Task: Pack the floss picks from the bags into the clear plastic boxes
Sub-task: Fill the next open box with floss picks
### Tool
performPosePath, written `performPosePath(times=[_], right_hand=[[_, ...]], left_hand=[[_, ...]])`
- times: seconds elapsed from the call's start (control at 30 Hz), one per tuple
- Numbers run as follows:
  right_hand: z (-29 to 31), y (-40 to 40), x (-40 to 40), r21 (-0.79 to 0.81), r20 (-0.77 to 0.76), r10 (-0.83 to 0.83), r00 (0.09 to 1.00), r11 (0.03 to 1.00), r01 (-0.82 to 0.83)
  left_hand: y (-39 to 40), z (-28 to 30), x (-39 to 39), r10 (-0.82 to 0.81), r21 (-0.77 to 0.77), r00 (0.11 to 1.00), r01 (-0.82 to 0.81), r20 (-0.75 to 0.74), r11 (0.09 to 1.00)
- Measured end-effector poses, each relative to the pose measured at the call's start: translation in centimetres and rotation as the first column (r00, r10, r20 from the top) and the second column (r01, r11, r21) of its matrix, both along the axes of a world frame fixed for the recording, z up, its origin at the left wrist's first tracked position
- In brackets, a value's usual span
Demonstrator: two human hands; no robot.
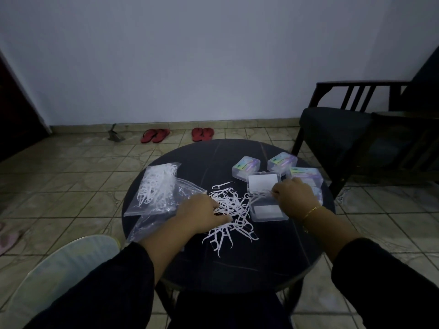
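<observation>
Head view: left hand (202, 213), fingers curled, rests on the loose floss picks (229, 210) heaped mid-table; the picks point every way, no shared long axis. Right hand (294, 198) pinches a few picks at the open clear box (267, 198), just right of the heap. The left hand is nearer the heap.

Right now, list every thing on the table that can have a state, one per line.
open box: lid flipped open, lying flat
closed boxes: shut, labelled, at far right
full bag: still holds picks
emptied bag: crumpled, nearly empty
loose floss picks: heaped on the table
left hand: resting on the heap
right hand: gripping picks at the open box
</observation>
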State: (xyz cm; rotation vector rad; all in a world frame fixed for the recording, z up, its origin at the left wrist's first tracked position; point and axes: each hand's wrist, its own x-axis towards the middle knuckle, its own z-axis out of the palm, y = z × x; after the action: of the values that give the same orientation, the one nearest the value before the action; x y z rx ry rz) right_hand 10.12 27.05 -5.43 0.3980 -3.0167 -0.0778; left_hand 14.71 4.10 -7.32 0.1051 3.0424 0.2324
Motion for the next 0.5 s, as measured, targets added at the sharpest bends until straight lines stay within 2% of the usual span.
performPosePath(times=[0.17, 0.27, 0.5], right_hand=[[-1.8, -0.4, -0.1, -0.036, 0.068, 0.019, 0.998, 0.999, -0.017], [-2.0, -0.3, 0.0, -0.001, 0.089, 0.051, 0.995, 0.999, -0.051], [-1.0, -1.7, 2.7, -0.209, -0.045, 0.172, 0.984, 0.962, -0.178]], left_hand=[[0.1, -0.1, 0.1, 0.002, -0.01, 0.999, -0.002, 0.042, 1.0], [-0.1, -0.6, -0.1, 0.014, 0.07, 0.999, -0.016, 0.032, 0.997], [0.4, -0.7, 0.0, 0.014, 0.19, 1.0, -0.01, -0.023, 0.982]])
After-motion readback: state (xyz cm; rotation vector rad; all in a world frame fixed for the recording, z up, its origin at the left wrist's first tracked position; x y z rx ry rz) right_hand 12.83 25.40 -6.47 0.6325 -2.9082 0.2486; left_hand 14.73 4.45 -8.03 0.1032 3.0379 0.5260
